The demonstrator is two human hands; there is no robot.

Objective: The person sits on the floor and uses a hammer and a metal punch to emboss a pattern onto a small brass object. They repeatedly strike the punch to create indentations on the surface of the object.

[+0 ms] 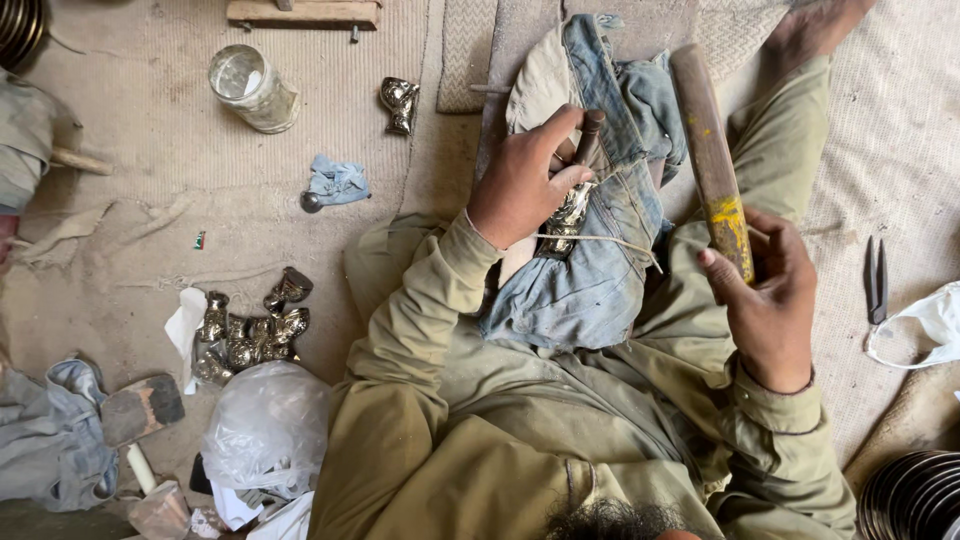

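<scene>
Head cam looks straight down: the left hand (520,185) has its fingers curled tight around a small shiny metal piece (568,215) and a thin dark punch (590,135), pinned on a folded denim pad (600,250) over the lap. The right hand (770,300) is wrapped closed on a wooden mallet (712,150), raised just off to the side. Looks like mid-hammering; the next strike needs the punch kept steady.

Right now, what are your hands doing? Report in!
Left hand pressing a punch tool onto a shiny metal piece on denim cloth. Right hand gripping a wooden mallet, raised. Nothing between them.
</scene>
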